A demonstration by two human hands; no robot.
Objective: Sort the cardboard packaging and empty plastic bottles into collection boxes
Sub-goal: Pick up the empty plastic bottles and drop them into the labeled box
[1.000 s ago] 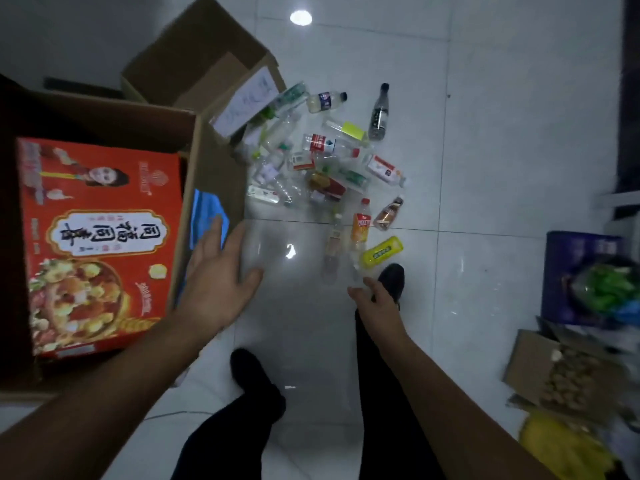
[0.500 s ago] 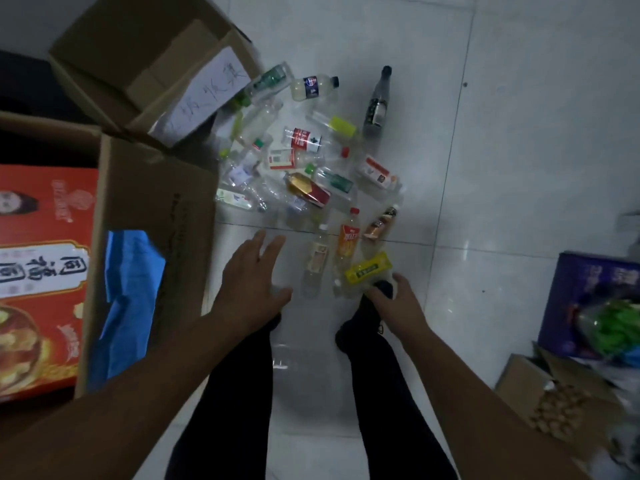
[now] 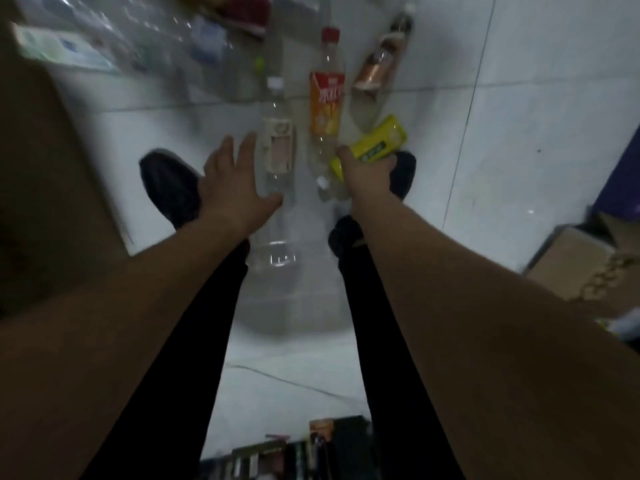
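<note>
Empty plastic bottles lie on the white tiled floor ahead of me. My right hand (image 3: 363,174) is closed around a yellow-labelled bottle (image 3: 379,142) near my right shoe. My left hand (image 3: 232,183) is open with fingers spread, right beside a clear bottle with a pale label (image 3: 277,140), touching or nearly touching it. An orange-labelled bottle with a red cap (image 3: 326,98) lies between the two. A brown-labelled bottle (image 3: 379,64) lies further right. More clear bottles (image 3: 166,36) are blurred at the top left.
A brown cardboard box wall (image 3: 45,188) fills the left edge. A smaller open cardboard box (image 3: 571,268) sits at the right, with a dark blue object (image 3: 620,181) behind it. My black shoes (image 3: 169,185) and legs stand in the middle. Dark packaging (image 3: 294,452) lies at the bottom.
The view has dropped much closer to the floor. My right hand has closed on the yellow-labelled bottle, and my left hand has reached forward to the clear bottle.
</note>
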